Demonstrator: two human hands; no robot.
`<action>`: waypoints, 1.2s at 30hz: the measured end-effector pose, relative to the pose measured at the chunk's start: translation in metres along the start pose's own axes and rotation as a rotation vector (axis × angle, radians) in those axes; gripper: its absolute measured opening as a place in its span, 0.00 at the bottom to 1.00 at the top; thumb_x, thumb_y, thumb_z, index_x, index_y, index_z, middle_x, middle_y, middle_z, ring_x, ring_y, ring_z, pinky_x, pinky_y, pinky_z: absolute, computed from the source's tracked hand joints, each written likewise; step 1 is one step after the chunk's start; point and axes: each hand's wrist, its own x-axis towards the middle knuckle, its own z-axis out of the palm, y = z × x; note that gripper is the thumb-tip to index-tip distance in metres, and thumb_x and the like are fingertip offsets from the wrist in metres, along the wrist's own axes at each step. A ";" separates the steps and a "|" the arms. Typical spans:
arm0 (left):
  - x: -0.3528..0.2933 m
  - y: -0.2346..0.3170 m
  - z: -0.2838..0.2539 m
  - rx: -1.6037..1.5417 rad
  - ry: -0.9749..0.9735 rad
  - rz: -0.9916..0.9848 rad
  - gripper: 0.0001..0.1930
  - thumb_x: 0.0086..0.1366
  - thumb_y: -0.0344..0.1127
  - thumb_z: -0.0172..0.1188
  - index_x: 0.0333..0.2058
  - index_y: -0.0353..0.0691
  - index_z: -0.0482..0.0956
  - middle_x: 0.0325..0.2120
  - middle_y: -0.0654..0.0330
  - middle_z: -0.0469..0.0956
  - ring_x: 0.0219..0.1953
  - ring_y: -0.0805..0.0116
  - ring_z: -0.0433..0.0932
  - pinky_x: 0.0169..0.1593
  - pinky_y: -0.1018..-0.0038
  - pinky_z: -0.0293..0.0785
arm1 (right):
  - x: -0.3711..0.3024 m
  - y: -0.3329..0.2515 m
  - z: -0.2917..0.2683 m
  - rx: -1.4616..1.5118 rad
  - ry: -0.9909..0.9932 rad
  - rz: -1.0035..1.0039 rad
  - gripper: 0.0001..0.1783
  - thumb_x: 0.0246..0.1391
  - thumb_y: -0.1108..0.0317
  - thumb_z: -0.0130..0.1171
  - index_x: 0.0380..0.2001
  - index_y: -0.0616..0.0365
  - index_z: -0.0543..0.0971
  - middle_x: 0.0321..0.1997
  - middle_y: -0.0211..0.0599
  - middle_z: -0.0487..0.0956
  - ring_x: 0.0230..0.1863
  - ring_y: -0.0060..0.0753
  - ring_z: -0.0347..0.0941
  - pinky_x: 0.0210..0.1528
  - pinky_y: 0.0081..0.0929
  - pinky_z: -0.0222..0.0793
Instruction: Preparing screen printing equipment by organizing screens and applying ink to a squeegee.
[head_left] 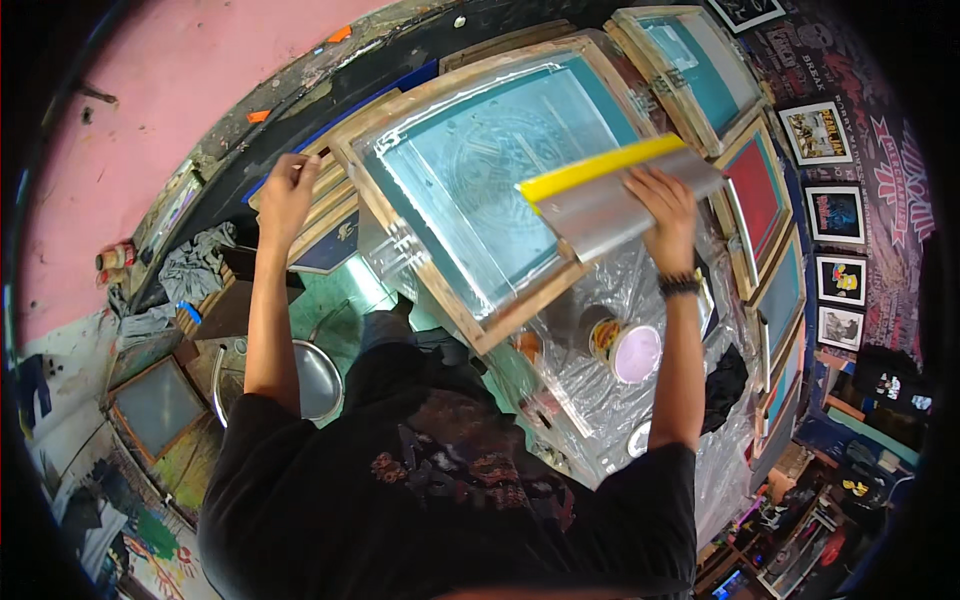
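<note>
The screen lies left of the right grip, which is closed around the squeegee. That squeegee reaches mostly leftward from the grip, over the screen's right side: long axis crosswise, right end farther from the person, yellow edge facing away. Positioning it seems the step in hand; the next move likely calls for a level hold. The left grip is curled; whether it holds anything, I cannot tell.
</note>
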 end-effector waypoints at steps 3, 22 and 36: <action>0.047 -0.050 0.018 -0.144 0.036 -0.010 0.27 0.73 0.54 0.52 0.48 0.30 0.78 0.41 0.46 0.81 0.43 0.59 0.78 0.51 0.68 0.71 | 0.068 0.022 0.091 0.071 -0.017 -0.034 0.30 0.38 0.85 0.55 0.46 0.49 0.85 0.52 0.32 0.83 0.57 0.42 0.75 0.62 0.43 0.63; 0.085 -0.073 0.079 -0.304 -0.109 -0.021 0.26 0.73 0.54 0.52 0.53 0.33 0.72 0.16 0.58 0.67 0.20 0.66 0.66 0.28 0.67 0.63 | 0.164 0.047 0.247 0.083 0.007 0.028 0.30 0.40 0.83 0.59 0.47 0.42 0.85 0.53 0.27 0.83 0.59 0.37 0.74 0.67 0.48 0.59; 0.087 -0.071 0.080 -0.281 -0.158 -0.044 0.25 0.72 0.51 0.55 0.53 0.33 0.70 0.18 0.58 0.69 0.22 0.68 0.67 0.29 0.68 0.65 | 0.164 0.052 0.269 0.133 -0.016 0.026 0.29 0.42 0.83 0.58 0.48 0.43 0.85 0.55 0.27 0.82 0.60 0.37 0.73 0.68 0.49 0.58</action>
